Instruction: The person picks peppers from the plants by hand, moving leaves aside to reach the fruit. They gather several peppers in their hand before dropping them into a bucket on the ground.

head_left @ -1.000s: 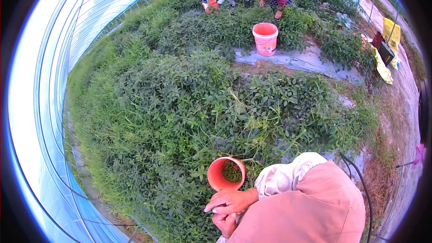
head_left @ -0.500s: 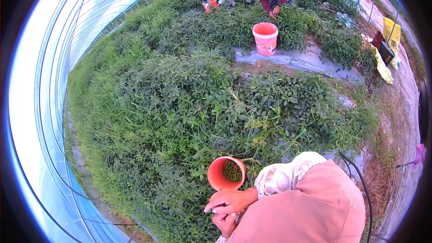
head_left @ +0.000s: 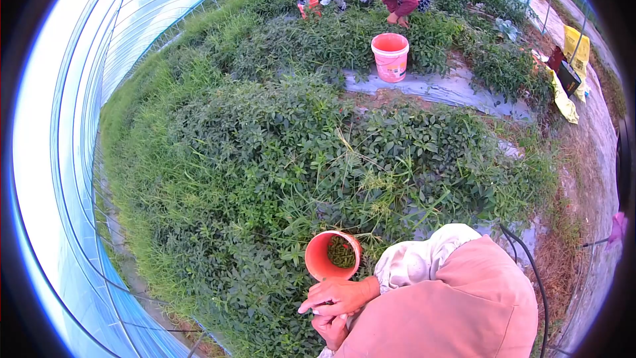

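Observation:
My right hand [head_left: 341, 297] is held palm down just below the rim of a red bucket [head_left: 319, 258], its fingers close together and bent over my left hand. Curled up underneath is my left hand [head_left: 331, 329], closed, its fingers partly covered. What sits between the two hands is dark and too small to name. Inside the tilted bucket lie slender green pods [head_left: 342, 252] that look like chili peppers. Leafy green plants [head_left: 265, 292] surround the bucket and hands.
Two people bend over the plants at the back, one holding a small red bucket [head_left: 309, 8]. A larger pink bucket [head_left: 391, 59] stands on plastic ground film [head_left: 430, 89]. Yellow sacks [head_left: 578, 53] lie at right. A tunnel frame with plastic sheeting [head_left: 73, 126] curves along the left.
My hands have shifted very slightly left, staying together below the bucket. In the back, the nearer co-worker's hands have moved a little among the plants.

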`<control>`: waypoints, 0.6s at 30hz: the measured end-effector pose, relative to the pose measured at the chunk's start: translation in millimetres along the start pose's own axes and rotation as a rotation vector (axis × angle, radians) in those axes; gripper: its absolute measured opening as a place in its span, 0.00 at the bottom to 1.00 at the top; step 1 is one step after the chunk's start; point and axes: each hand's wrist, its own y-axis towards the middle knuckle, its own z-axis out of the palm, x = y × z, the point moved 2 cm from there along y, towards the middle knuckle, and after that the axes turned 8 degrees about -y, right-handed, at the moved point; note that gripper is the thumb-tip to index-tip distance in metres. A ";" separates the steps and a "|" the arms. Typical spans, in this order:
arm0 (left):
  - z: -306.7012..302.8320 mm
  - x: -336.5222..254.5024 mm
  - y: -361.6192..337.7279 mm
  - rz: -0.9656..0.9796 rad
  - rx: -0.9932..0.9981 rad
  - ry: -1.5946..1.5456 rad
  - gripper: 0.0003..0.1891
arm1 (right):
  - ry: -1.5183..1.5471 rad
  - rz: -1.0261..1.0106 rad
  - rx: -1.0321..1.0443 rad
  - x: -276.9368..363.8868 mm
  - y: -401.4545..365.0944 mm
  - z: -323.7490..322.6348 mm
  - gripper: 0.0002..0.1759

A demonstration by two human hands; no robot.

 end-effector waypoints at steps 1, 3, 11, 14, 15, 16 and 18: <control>0.1 -0.4 0.0 -0.010 0.016 0.001 0.09 | 0.007 -0.009 0.002 -0.6 -0.2 0.5 0.18; 0.1 1.1 1.3 0.007 0.024 0.005 0.09 | 0.023 -0.006 0.002 -3.1 -0.8 2.1 0.18; 4.3 -2.0 0.0 -0.044 0.011 -0.020 0.10 | 0.054 0.015 -0.010 -8.7 -3.0 5.0 0.18; 5.3 -2.4 1.6 -0.008 -0.036 0.002 0.10 | 0.089 0.128 0.045 -9.9 -4.5 6.6 0.18; 7.3 -3.5 3.0 0.010 -0.035 -0.003 0.10 | 0.061 0.090 -0.012 -9.0 -3.9 6.4 0.17; 9.2 -5.1 4.1 0.028 -0.033 -0.008 0.10 | 0.034 0.053 -0.068 -7.1 -2.8 5.3 0.17; 6.3 -4.3 2.9 0.018 -0.021 -0.010 0.10 | 0.002 0.032 -0.048 -5.5 -0.3 2.5 0.17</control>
